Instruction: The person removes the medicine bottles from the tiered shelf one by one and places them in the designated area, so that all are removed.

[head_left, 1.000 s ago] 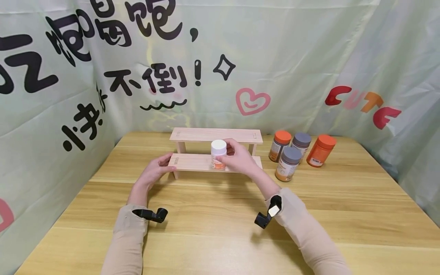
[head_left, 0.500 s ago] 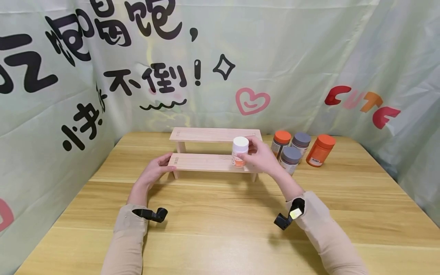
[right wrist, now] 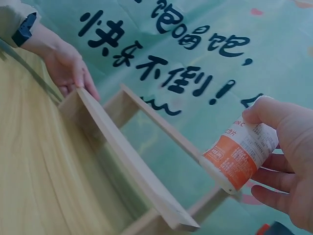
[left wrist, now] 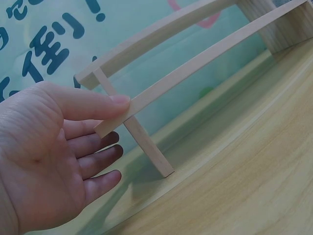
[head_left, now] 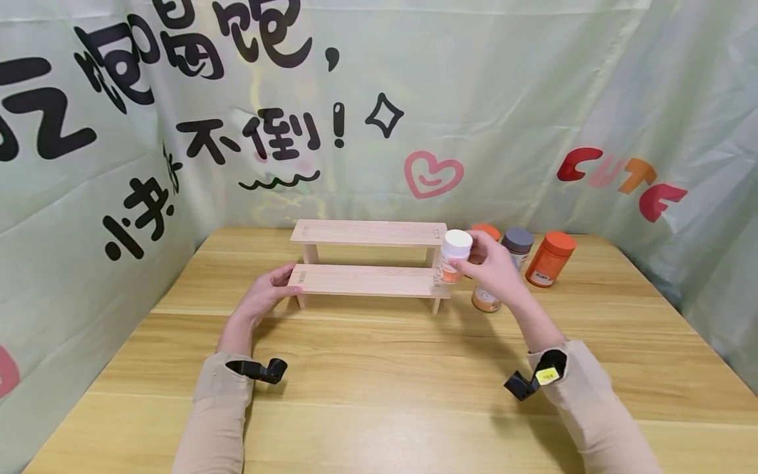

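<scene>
A white pill bottle (head_left: pixel 456 243) with an orange-and-white label is gripped between the thumb and fingers of my right hand (head_left: pixel 499 268), at the right end of a two-tier wooden shelf (head_left: pixel 364 281). In the right wrist view the bottle (right wrist: pixel 242 149) is tilted, with the thumb over its upper part. My left hand (head_left: pixel 266 297) pinches the left end of the shelf's lower board. From the left wrist, the thumb shows along that board's front edge, an index finger lies behind it, and the other fingers are loosely bent.
Right of the shelf stand an orange-lidded bottle (head_left: pixel 489 230), a grey-lidded bottle (head_left: pixel 518 242) and an orange bottle (head_left: pixel 551 261). Another bottle (head_left: pixel 485 301) is mostly hidden behind the right hand. A printed cloth (head_left: pixel 503 99) hangs behind the wooden table (head_left: pixel 355 388).
My right hand has carried the white pill bottle rightward, from over the middle of the lower board to the shelf's right end. The left hand has stayed on the shelf.
</scene>
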{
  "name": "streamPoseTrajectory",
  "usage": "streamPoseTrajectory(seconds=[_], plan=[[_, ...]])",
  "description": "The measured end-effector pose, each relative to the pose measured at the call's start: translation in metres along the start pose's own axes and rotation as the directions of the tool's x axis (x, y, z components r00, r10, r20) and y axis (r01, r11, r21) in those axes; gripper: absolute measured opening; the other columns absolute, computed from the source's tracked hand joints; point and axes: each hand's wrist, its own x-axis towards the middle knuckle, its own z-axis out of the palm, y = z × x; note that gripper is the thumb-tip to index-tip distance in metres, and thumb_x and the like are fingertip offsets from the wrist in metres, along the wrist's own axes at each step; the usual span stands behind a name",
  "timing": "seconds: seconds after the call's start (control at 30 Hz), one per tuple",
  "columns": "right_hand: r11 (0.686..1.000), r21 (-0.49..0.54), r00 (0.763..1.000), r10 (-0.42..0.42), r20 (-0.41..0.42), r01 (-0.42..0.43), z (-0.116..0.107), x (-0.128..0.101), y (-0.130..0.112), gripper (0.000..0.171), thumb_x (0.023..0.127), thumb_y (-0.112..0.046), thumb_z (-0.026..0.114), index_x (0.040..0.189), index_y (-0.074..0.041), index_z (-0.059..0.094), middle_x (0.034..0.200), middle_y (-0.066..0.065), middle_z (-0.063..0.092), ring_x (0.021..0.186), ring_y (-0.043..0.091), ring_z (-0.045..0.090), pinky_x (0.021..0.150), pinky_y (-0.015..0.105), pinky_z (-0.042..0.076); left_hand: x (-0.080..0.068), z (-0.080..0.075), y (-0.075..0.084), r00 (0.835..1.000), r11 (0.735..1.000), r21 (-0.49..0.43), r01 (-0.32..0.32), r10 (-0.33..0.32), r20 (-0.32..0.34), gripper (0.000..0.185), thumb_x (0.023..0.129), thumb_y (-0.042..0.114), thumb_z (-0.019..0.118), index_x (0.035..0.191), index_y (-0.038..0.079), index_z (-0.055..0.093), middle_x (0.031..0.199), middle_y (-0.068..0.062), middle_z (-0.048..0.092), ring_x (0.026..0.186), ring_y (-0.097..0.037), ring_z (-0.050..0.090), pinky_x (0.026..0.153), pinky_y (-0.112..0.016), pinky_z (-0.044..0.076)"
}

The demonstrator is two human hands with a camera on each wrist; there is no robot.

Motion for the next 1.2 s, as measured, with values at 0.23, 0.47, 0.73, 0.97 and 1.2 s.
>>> streamPoseTrajectory(seconds=[0.23, 0.47, 0.73, 0.97, 1.2], plan=[[0.999, -0.022, 0.998, 0.042, -0.042, -0.043, -0.024, -0.007, -0.003, 0.052, 0.086, -0.019, 0.066, 0.129, 0.001, 0.044, 0.115, 0.018, 0.056, 0.099, 0.027, 0.055, 0.080, 0.025, 0.045, 0.000, 0.000, 0.000, 1.000, 1.000, -0.013, -0.009, 0.009, 0.005, 0.072, 0.086, 0.001, 0.061, 0.143, -0.009, 0.019, 0.147, -0.026, 0.021, 0.134, -0.035, 0.024, 0.109, -0.044, 0.020], [0.997, -0.065, 0.993, 0.039, -0.116, -0.047, -0.046, -0.012, -0.002, 0.049, 0.088, -0.021, 0.063, 0.128, 0.002, 0.045, 0.115, 0.017, 0.055, 0.097, 0.018, 0.054, 0.078, 0.022, 0.045, 0.000, 0.000, 0.000, 1.000, 1.000, -0.021, -0.004, 0.004, 0.005, 0.072, 0.086, 0.001, 0.061, 0.144, -0.008, 0.019, 0.148, -0.025, 0.021, 0.134, -0.035, 0.024, 0.109, -0.044, 0.020], [0.998, -0.051, 0.974, 0.027, -0.226, -0.039, -0.067, -0.018, 0.007, 0.047, 0.087, -0.018, 0.064, 0.125, 0.004, 0.046, 0.107, 0.012, 0.055, 0.087, 0.006, 0.051, 0.074, 0.014, 0.042, 0.001, 0.000, 0.000, 1.000, 1.000, -0.017, -0.016, 0.016, 0.016, 0.073, 0.086, 0.002, 0.062, 0.143, -0.009, 0.017, 0.149, -0.025, 0.018, 0.135, -0.036, 0.022, 0.109, -0.044, 0.019], [0.992, -0.087, 0.962, 0.069, -0.265, -0.095, -0.087, -0.026, 0.020, 0.051, 0.089, -0.023, 0.062, 0.127, 0.005, 0.043, 0.103, -0.004, 0.051, 0.088, 0.003, 0.049, 0.074, 0.010, 0.040, -0.001, 0.001, 0.001, 1.000, 1.000, -0.023, -0.017, 0.018, 0.022, 0.071, 0.087, -0.001, 0.059, 0.143, -0.011, 0.017, 0.149, -0.025, 0.016, 0.135, -0.036, 0.020, 0.109, -0.045, 0.018], [0.988, -0.089, 0.948, 0.094, -0.304, -0.126, -0.102, -0.034, 0.034, 0.049, 0.089, -0.020, 0.062, 0.125, 0.005, 0.042, 0.097, -0.015, 0.048, 0.085, 0.000, 0.048, 0.068, 0.007, 0.040, -0.002, 0.001, 0.002, 1.000, 1.000, -0.030, -0.009, 0.010, 0.021, 0.071, 0.087, -0.001, 0.058, 0.143, -0.010, 0.016, 0.148, -0.026, 0.018, 0.135, -0.036, 0.021, 0.109, -0.045, 0.018]])
